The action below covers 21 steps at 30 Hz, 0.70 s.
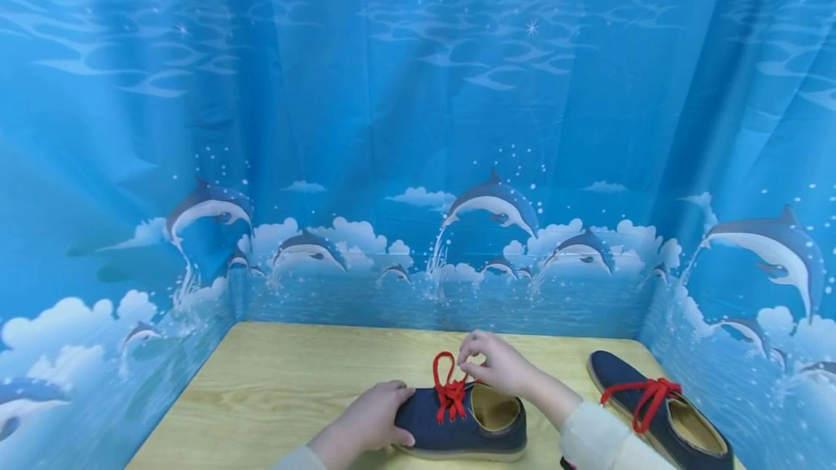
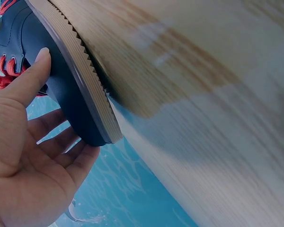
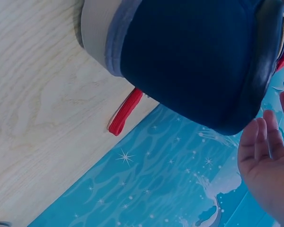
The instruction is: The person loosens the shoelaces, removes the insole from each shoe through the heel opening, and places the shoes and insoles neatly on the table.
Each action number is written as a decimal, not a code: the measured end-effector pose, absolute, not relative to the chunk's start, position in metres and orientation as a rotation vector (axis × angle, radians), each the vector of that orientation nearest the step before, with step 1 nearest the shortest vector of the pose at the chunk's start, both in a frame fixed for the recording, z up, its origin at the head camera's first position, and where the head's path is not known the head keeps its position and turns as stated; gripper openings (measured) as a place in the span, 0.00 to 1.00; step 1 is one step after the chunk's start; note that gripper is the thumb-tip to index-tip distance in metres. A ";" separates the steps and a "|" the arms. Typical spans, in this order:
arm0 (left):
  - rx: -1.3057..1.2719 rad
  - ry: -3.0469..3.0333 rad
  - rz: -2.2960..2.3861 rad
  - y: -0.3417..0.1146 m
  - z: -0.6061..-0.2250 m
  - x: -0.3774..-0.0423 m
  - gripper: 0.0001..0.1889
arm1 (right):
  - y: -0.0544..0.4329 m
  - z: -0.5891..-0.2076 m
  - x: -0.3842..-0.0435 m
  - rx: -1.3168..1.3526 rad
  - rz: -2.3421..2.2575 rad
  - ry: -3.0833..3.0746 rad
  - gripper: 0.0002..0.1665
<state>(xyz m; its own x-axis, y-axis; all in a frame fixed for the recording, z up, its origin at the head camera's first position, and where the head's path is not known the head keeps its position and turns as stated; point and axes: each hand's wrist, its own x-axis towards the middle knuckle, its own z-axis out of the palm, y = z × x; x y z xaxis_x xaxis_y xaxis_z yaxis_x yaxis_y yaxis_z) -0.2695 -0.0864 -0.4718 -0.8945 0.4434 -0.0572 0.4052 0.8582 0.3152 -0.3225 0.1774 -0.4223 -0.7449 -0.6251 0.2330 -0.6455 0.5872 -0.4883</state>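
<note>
In the head view, a navy shoe [image 1: 427,423] sits on a wooden table [image 1: 287,376], toe pointing left, its red lace [image 1: 451,401] rising in a loop. The left hand [image 1: 369,415] grips the toe; the right hand [image 1: 499,365] is above the opening with thumb and forefinger bent close together at the lace, though whether they pinch it cannot be told. A second shoe [image 1: 614,370] lies to the right, before a dolphin-print curtain [image 1: 392,107]. In the left wrist view, the thumb presses the upper and the fingers wrap the toe above the ridged sole [image 2: 95,90]. In the right wrist view, bent fingers appear near the heel, and a lace end [image 3: 126,111] shows beyond it.
</note>
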 end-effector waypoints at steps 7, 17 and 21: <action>0.673 2.912 0.444 -0.086 -0.472 -0.270 0.38 | 0.178 -0.427 -0.322 1.203 0.848 -2.803 0.03; 0.660 2.899 0.459 -0.086 -0.472 -0.271 0.38 | 0.180 -0.427 -0.321 1.259 0.823 -2.842 0.01; 0.672 2.902 0.459 -0.087 -0.472 -0.271 0.38 | 0.179 -0.427 -0.321 1.288 0.766 -2.863 0.05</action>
<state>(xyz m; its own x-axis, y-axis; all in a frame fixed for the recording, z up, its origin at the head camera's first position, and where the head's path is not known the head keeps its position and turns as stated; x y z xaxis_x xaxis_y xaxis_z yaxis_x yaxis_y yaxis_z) -0.2707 -0.0868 -0.4718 -0.8928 0.4471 -0.0552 0.4083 0.8548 0.3203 -0.3212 0.1793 -0.4270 -0.6787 -0.7262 0.1094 -0.6838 0.5705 -0.4549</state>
